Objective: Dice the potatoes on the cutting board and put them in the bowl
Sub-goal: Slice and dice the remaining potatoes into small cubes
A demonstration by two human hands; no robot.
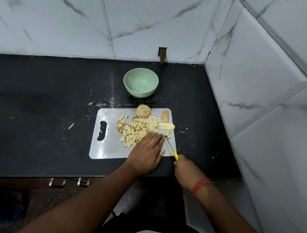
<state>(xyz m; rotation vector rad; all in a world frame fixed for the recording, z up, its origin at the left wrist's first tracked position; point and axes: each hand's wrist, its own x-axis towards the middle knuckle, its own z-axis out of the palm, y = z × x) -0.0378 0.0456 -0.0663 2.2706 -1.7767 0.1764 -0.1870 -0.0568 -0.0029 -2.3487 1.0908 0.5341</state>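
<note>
A white board (111,146) lies on the dark counter (45,112), its handle slot at the left. Across its middle spreads a heap of dice (134,131), pushed leftward, likely to keep the right side free for cutting. The left hand (146,151) lies flat over the near right edge of the heap, fingers straight and together, pressing down on something I cannot see under them, probably strips being steadied for the blade. Far from it, at the board's far edge, sits a whole potato (143,111), not yet cut. Beyond that, on the counter, stands the green bowl (141,82), with no dice in it, so the transfer is still to do. Right of the left hand's fingertips the knife (170,146) angles in, its blade close beside them. Far right on the board lie a half (165,116) and some strips (166,126), waiting. The right hand (184,168) is closed round the knife's yellow handle at the near right.
</note>
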